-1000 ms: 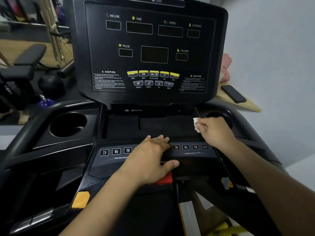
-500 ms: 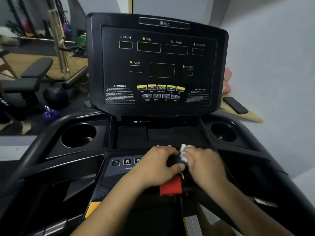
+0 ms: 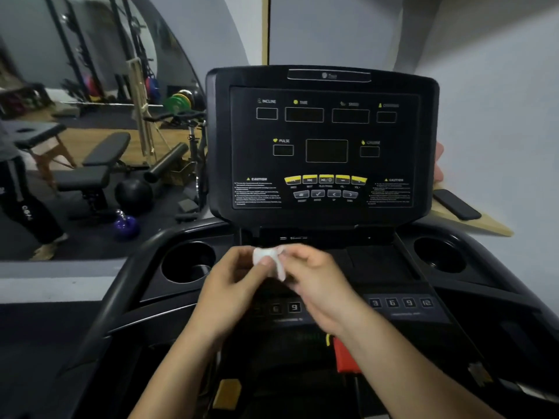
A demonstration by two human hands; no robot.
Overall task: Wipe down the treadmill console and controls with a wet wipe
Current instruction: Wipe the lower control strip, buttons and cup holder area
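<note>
The black treadmill console [image 3: 323,146] stands upright ahead, with dark displays, yellow buttons and grey buttons. Below it lies the lower control panel [image 3: 402,303] with numbered keys. A small crumpled white wet wipe [image 3: 272,261] is held in the air above the panel's left half. My left hand [image 3: 233,285] pinches its left side and my right hand [image 3: 317,285] pinches its right side. Both hands are lifted off the panel. A red safety key [image 3: 344,355] sits under my right wrist.
Cup holders sit at the left [image 3: 187,264] and right [image 3: 438,255] of the console. A dark phone [image 3: 456,204] lies on a wooden board [image 3: 484,225] at the right. A bench [image 3: 96,167], a black ball [image 3: 133,195] and a person's legs [image 3: 21,201] show at the left.
Both hands lifted off the lower panel and came together. The wipe, held by my right hand alone before, is now pinched between both hands. The view tilted up and back.
</note>
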